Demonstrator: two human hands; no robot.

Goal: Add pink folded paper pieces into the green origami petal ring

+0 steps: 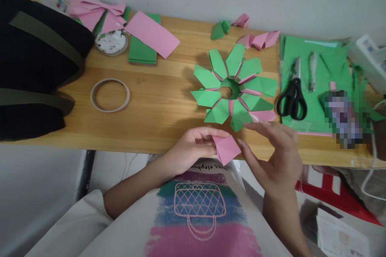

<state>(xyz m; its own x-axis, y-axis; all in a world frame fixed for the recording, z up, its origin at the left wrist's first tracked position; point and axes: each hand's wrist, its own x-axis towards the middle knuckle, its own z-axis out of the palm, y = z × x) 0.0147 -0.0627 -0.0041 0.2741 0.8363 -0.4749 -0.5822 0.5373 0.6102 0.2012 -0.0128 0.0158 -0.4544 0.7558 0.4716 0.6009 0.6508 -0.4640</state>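
Note:
Between the thumb and fingers of my left hand point(193, 148) is a small folded pink paper piece point(226, 149), held over the table's front edge. My right hand point(276, 152) is just right of it, thumb and fingers spread apart, with nothing visible between them. Beyond both hands lies a ring of green and pink folded paper point(218, 111), its green petals pointing outward around a hole in the middle. The fingertips of my right hand overlap the ring's near edge in view; I cannot tell whether they touch it.
Black scissors point(292, 100) and a cutter point(312, 71) lie on green paper sheets point(328, 116) at right. Folded pink pieces point(261, 40) and a green one point(220, 29) sit at the back. Leftward are a tape roll point(93, 96), a pink paper strip point(153, 34) and a dark bag point(36, 48).

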